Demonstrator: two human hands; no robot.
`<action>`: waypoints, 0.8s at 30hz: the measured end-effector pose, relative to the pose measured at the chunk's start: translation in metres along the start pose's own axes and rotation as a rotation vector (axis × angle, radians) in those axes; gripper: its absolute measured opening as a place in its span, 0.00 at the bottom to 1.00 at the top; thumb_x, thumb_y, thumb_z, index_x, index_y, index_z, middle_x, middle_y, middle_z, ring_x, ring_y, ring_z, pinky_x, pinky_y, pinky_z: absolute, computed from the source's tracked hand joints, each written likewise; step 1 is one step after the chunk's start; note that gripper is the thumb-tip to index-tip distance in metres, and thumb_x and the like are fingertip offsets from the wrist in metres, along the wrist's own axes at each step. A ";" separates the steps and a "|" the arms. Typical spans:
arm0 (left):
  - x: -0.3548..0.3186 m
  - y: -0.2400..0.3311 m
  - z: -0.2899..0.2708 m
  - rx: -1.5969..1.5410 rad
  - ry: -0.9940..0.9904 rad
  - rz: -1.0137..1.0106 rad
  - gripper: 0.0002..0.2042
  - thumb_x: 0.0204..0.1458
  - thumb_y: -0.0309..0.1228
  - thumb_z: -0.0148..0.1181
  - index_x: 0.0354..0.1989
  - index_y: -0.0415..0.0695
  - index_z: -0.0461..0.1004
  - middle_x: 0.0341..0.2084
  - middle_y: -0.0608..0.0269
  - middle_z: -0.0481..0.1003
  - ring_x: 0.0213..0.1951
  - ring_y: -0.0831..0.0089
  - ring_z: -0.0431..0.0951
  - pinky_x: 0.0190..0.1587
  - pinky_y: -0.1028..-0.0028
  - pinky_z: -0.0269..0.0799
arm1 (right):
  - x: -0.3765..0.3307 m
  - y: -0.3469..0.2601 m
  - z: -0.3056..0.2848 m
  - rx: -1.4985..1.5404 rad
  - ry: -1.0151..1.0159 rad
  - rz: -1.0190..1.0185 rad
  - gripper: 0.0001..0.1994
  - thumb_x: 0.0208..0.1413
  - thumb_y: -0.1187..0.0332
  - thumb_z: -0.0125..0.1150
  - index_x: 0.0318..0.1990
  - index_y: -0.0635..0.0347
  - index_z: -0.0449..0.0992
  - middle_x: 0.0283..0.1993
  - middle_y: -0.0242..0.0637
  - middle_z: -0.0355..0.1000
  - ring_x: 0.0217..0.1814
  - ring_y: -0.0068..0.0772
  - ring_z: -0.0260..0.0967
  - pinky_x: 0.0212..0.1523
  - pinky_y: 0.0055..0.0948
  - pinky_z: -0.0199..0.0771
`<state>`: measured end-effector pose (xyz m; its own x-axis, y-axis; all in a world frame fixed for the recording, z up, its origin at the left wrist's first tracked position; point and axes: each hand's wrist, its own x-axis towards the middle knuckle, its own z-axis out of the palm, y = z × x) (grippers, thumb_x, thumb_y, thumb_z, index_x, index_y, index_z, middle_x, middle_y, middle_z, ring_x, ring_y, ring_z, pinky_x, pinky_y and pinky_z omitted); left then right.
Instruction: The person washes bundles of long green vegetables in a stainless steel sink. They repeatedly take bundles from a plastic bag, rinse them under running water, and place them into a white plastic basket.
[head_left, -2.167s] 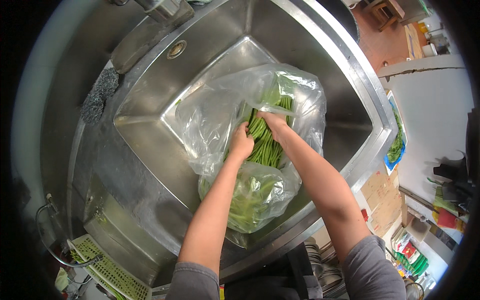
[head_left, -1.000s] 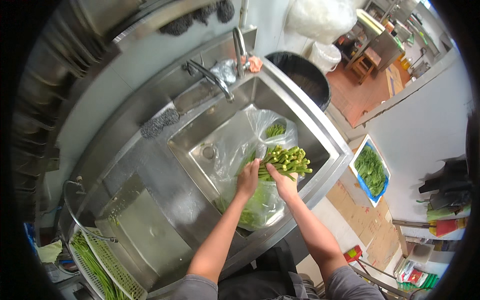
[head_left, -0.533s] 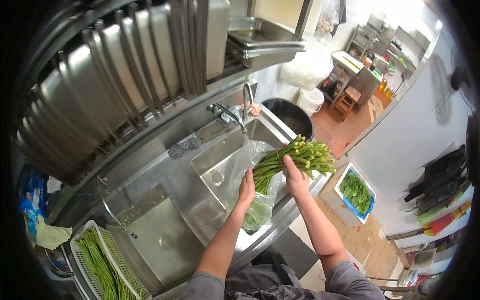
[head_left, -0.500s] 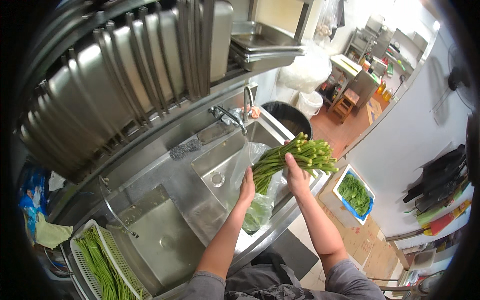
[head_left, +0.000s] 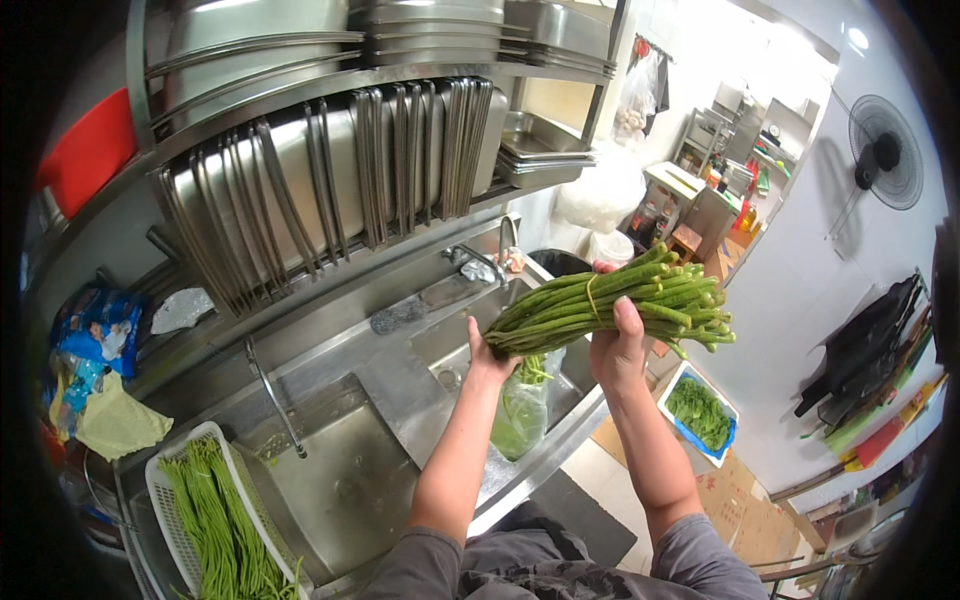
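A thick bunch of long beans (head_left: 560, 304), tied with a thin yellowish band, is held in the air over the sink edge. My right hand (head_left: 619, 343) grips it near the cut ends, the thumb lying across the front and the other fingers mostly hidden behind. Under the bunch's left part is my left hand (head_left: 488, 355), its thumb raised and its fingers cupped around the underside. Just below hangs a clear plastic bag (head_left: 520, 420) with more green in it, partly hidden by the bunch and my left hand.
Two steel basins (head_left: 350, 490) with taps lie below a rack of steel trays (head_left: 330, 170). At the lower left stands a white basket (head_left: 165, 500) of long green vegetables. A white box (head_left: 662, 402) of leafy greens is on the right; a fan (head_left: 885, 150) hangs on the wall.
The bunch has been raised, moved slightly right, and turned more level. Both hands rose with it, leaving the plastic bag below. The view has tilted up, showing more of the rack.
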<state>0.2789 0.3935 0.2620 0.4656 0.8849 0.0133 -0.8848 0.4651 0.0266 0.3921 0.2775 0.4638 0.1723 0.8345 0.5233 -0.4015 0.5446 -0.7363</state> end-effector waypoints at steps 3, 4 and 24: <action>-0.017 0.003 0.005 0.015 0.072 0.053 0.42 0.53 0.65 0.22 0.64 0.41 0.52 0.62 0.47 0.56 0.62 0.48 0.54 0.64 0.47 0.45 | -0.017 -0.011 0.005 0.047 -0.069 -0.046 0.26 0.45 0.57 0.60 0.50 0.62 0.66 0.52 0.38 0.63 0.61 0.34 0.57 0.63 0.37 0.53; -0.025 0.002 0.008 0.008 0.107 0.060 0.41 0.54 0.64 0.23 0.64 0.40 0.52 0.62 0.47 0.56 0.62 0.48 0.55 0.64 0.48 0.46 | -0.023 -0.016 0.006 0.074 -0.087 -0.063 0.25 0.45 0.57 0.59 0.50 0.62 0.66 0.51 0.38 0.63 0.60 0.34 0.57 0.63 0.38 0.53; -0.116 -0.078 0.110 -0.086 -0.374 0.714 0.37 0.52 0.59 0.46 0.56 0.35 0.61 0.52 0.50 0.66 0.55 0.59 0.65 0.60 0.60 0.59 | -0.049 -0.153 -0.090 0.662 -0.186 -0.298 0.20 0.51 0.61 0.57 0.49 0.58 0.64 0.44 0.35 0.65 0.51 0.34 0.61 0.63 0.39 0.56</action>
<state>0.2957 0.2523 0.3684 -0.2505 0.9094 0.3321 -0.9619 -0.1950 -0.1916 0.5258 0.1611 0.5120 0.2266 0.5997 0.7675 -0.8291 0.5322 -0.1711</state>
